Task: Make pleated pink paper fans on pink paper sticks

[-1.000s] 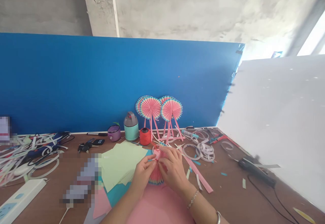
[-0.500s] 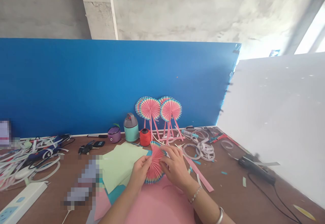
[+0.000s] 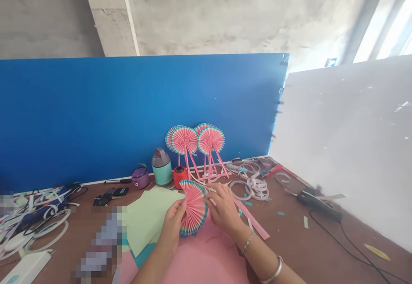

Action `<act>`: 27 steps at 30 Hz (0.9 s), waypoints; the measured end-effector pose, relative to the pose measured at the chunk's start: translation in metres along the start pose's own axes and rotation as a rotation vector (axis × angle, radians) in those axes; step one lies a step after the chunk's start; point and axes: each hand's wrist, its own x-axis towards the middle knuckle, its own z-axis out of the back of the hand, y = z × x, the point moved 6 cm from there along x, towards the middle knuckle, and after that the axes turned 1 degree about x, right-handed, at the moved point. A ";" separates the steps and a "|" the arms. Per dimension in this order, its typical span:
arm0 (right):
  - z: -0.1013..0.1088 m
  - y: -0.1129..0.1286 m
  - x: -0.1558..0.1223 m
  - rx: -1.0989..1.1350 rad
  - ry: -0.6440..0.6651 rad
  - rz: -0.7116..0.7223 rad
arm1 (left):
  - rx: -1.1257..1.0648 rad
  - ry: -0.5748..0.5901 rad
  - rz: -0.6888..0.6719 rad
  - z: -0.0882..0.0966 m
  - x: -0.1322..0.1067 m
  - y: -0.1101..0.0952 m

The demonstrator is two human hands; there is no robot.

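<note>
A pleated paper fan [image 3: 195,209], pink with a yellow and blue edge, is spread into a broad half-round above a pink sheet [image 3: 206,258]. My left hand [image 3: 174,222] pinches it at its left side, near the centre of the folds. At the fan's right edge is my right hand [image 3: 223,209], its fingers bent and thumb and forefinger close together at the pleats; whether it grips the paper is hard to make out. Behind stand finished-looking round fans [image 3: 210,140] on pink paper legs. Pale green sheets [image 3: 151,211] lie left of my left hand.
A teal flask [image 3: 162,170], a purple pot [image 3: 140,177] and a red container [image 3: 180,176] line the blue partition [image 3: 96,116]. White strip coils [image 3: 258,188], a pink strip [image 3: 254,219] and a black cabled device [image 3: 318,206] are at right. Keys [image 3: 104,197] and tangled strips [image 3: 48,224] are at left.
The fan has opened wider and turned more of its face to me. My left hand has shifted slightly left; the right hand stays by the fan's edge. The view has swung slightly right.
</note>
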 end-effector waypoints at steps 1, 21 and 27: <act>0.000 -0.003 -0.001 0.040 -0.023 -0.029 | -0.008 -0.012 0.000 0.001 0.000 0.001; -0.033 -0.025 -0.015 0.932 0.096 -0.645 | -0.181 -0.061 0.001 0.002 0.003 0.011; -0.033 -0.024 -0.013 0.954 0.083 -0.624 | -0.321 -0.098 0.074 0.007 0.006 0.019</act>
